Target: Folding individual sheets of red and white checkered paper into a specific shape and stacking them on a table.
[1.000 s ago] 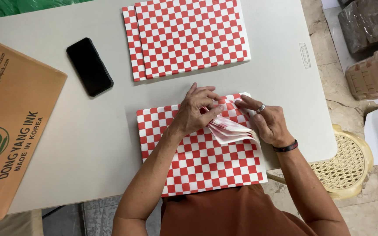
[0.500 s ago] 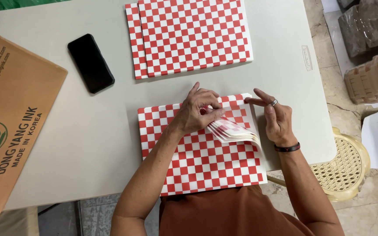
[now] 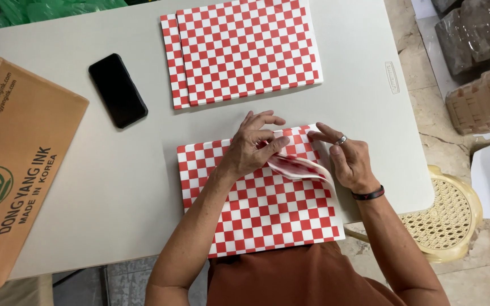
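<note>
Red-and-white checkered paper sheets (image 3: pixel 256 209) were being separated: left hand (image 3: pixel 250 148) pinched curled corners (image 3: pixel 299 168), right hand (image 3: pixel 350 161) lay spread beside; next likely needed one sheet peeled free.

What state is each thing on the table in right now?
Near stack of checkered sheets: flat, far right corner curled up.
Far stack: flat, untouched.
Phone: screen dark.
Left hand: pinching the lifted corner.
Right hand: fingers on the stack's right edge.
</note>
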